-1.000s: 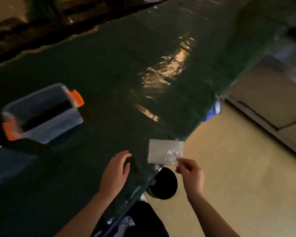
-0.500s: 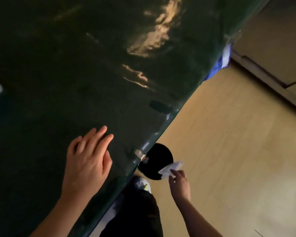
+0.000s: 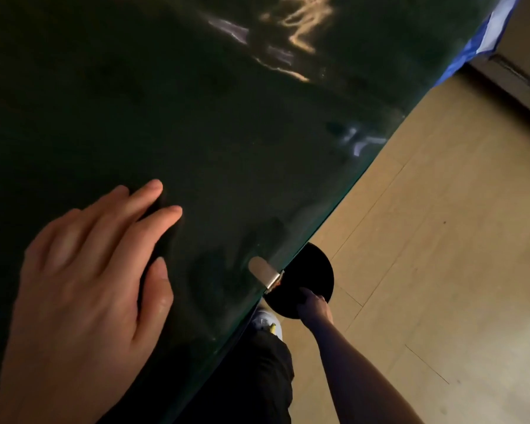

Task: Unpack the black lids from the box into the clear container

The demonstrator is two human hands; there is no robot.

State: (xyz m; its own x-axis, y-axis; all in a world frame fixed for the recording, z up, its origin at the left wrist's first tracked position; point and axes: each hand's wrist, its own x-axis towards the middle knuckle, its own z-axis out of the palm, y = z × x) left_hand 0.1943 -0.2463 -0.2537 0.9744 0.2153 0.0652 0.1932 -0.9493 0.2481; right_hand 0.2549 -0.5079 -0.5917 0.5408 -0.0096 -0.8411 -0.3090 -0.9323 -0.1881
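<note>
The left hand [image 3: 86, 289] lies flat and open on the dark worktop [image 3: 227, 133], while the right hand [image 3: 314, 306] reaches down into a black round bin [image 3: 314, 270] below the worktop edge, its grip hidden.

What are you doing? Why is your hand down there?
The person is leaning on the dark green table with the left hand flat on top. The right hand reaches down past the table's edge into a round black bin on the floor. The fingers are hidden, so any hold can't be seen.
</note>
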